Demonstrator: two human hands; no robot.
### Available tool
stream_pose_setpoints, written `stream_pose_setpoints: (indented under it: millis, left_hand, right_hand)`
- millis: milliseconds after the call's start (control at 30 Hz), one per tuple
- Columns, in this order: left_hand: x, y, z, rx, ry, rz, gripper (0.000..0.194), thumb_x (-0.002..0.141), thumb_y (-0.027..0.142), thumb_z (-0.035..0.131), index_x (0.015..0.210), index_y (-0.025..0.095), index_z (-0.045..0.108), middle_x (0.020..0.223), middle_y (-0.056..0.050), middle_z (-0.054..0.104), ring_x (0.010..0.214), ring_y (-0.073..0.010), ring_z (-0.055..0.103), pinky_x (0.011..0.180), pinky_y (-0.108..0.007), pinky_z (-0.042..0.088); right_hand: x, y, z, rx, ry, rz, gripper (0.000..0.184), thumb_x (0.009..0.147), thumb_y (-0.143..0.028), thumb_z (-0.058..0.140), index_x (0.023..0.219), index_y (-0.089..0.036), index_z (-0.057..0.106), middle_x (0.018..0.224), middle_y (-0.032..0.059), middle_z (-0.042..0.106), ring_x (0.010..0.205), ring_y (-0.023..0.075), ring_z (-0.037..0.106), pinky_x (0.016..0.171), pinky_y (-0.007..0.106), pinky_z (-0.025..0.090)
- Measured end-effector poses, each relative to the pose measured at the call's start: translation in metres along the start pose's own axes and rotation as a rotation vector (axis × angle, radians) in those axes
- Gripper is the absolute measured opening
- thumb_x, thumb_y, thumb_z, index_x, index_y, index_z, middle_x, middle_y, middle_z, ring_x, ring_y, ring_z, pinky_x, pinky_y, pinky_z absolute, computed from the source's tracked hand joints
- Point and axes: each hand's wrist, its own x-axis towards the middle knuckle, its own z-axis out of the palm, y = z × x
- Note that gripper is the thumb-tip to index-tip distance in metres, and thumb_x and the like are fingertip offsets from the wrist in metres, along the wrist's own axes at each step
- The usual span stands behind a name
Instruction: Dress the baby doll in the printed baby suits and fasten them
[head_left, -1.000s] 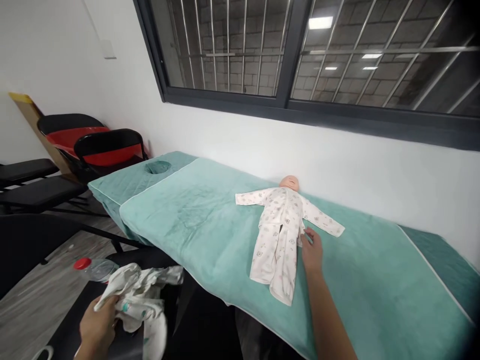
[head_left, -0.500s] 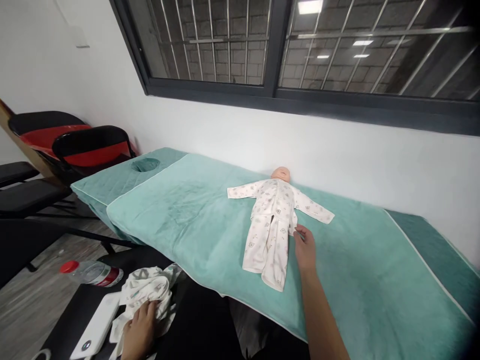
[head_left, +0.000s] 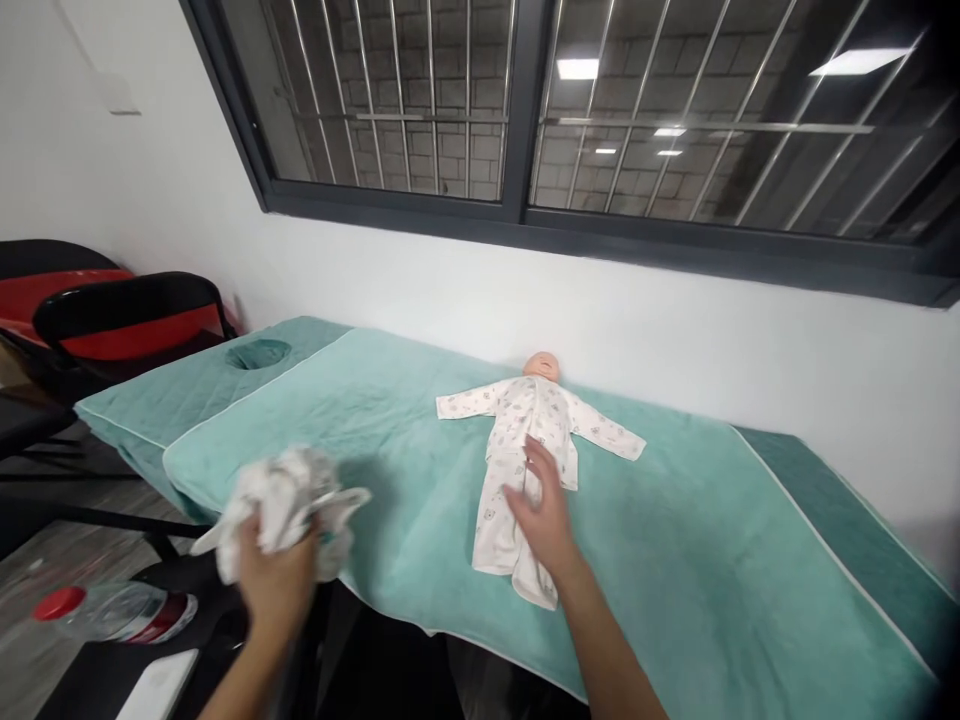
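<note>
My left hand (head_left: 277,570) grips a bunched white printed cloth (head_left: 289,500), blurred by motion, held up over the near left edge of the bed (head_left: 405,500). With fingers apart and nothing in them, my right hand (head_left: 546,510) hovers in front of the doll's legs. On its back lies a baby doll (head_left: 541,366), its head toward the wall. It wears a white printed top (head_left: 531,415) with the sleeves spread out and matching pants (head_left: 495,515). My right hand covers part of the pants.
A plastic bottle with a red cap (head_left: 124,612) lies on a black seat at lower left, beside a white phone (head_left: 159,688). Red and black folding chairs (head_left: 135,325) stand at far left. A barred window (head_left: 517,120) is above the bed.
My left hand has lifted the cloth from the black seat up toward the bed. My right hand has left the hem of the doll's top and moved left, fingers spread.
</note>
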Motion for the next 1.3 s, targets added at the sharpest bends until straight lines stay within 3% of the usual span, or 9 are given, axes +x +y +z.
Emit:
stream_pose_setpoints:
  millis: [133,267,367,500,600,833,1000,1167,1300]
  left_hand:
    - [-0.042,0.083,0.066,-0.347,-0.553,0.113,0.051,0.070,0.039,0.069,0.115,0.020,0.057,0.114,-0.007,0.066,0.106,-0.0265,0.061,0.101,-0.043,0.047]
    - [-0.066,0.143,0.097,-0.706,-1.118,0.081,0.061,0.079,0.038,0.069,0.134,0.019,0.052,0.130,-0.010,0.063,0.117,-0.0271,0.061,0.102,-0.040,0.049]
    - [-0.068,0.155,0.105,-0.730,-1.281,0.235,0.062,0.082,0.035,0.069,0.141,0.027,0.050,0.146,-0.007,0.052,0.129,-0.0263,0.053,0.109,-0.039,0.044]
    - [-0.063,0.134,0.126,-0.624,-1.206,0.369,0.043,0.092,0.033,0.057,0.135,0.028,0.056,0.140,-0.007,0.056,0.127,-0.0220,0.054,0.104,-0.037,0.046]
    - [-0.056,0.109,0.150,-0.508,-1.136,0.387,0.031,0.093,0.032,0.053,0.121,0.024,0.065,0.127,-0.007,0.064,0.117,-0.0206,0.060,0.097,-0.036,0.049]
    - [-0.037,0.096,0.203,-0.380,-1.061,0.487,0.027,0.094,0.028,0.047,0.112,0.021,0.067,0.114,-0.005,0.069,0.105,-0.0176,0.063,0.092,-0.033,0.049]
    - [-0.029,0.133,0.263,-0.382,-0.905,0.633,0.027,0.091,0.017,0.048,0.112,0.019,0.065,0.116,-0.007,0.068,0.113,-0.0187,0.058,0.103,-0.036,0.044]
    - [-0.019,0.175,0.336,-0.245,-0.924,0.625,0.029,0.088,0.014,0.051,0.112,0.018,0.068,0.115,-0.008,0.068,0.111,-0.0215,0.059,0.101,-0.037,0.044]
    - [-0.019,0.181,0.364,-0.165,-0.965,0.547,0.029,0.092,0.016,0.046,0.104,0.021,0.072,0.110,-0.006,0.068,0.106,-0.0209,0.060,0.093,-0.034,0.046]
  right_hand:
    - [0.014,-0.040,0.034,0.000,-0.331,-0.188,0.106,0.072,-0.037,0.082,0.155,-0.037,0.016,0.164,0.0064,0.015,0.151,0.0297,0.018,0.118,0.053,0.033]
    - [0.038,-0.025,0.025,-0.047,-0.058,-0.177,0.083,0.076,-0.021,0.071,0.149,-0.029,0.031,0.152,0.0116,0.035,0.142,0.0286,0.038,0.116,0.050,0.037]
    - [0.060,-0.015,-0.019,-0.167,0.038,-0.179,0.061,0.078,-0.021,0.065,0.136,-0.026,0.047,0.135,0.0101,0.051,0.129,0.0271,0.051,0.111,0.047,0.041]
    - [0.078,-0.029,-0.097,-0.348,0.268,-0.092,0.070,0.075,-0.032,0.071,0.140,-0.025,0.046,0.135,0.0110,0.053,0.123,0.0289,0.053,0.104,0.044,0.045]
    - [0.070,-0.018,-0.141,-0.623,0.260,0.065,0.070,0.076,-0.037,0.069,0.142,-0.030,0.047,0.139,0.0109,0.052,0.122,0.0321,0.053,0.095,0.044,0.048]
    - [0.000,0.106,-0.161,-0.970,-0.260,0.278,0.066,0.077,-0.049,0.067,0.136,-0.022,0.053,0.125,0.0144,0.062,0.109,0.0345,0.059,0.087,0.046,0.049]
    - [0.017,0.099,-0.176,-0.965,-0.442,0.323,0.081,0.074,-0.064,0.068,0.144,-0.029,0.046,0.138,0.0142,0.057,0.119,0.0402,0.056,0.083,0.048,0.050]
    - [0.076,0.056,-0.104,-0.777,-0.259,0.164,0.056,0.093,-0.054,0.051,0.142,-0.029,0.045,0.135,0.0111,0.058,0.120,0.0312,0.057,0.093,0.045,0.048]
    - [0.079,0.080,-0.019,-0.633,-0.011,0.099,0.035,0.096,-0.040,0.047,0.124,-0.022,0.056,0.113,0.0120,0.062,0.107,0.0282,0.057,0.094,0.046,0.047]
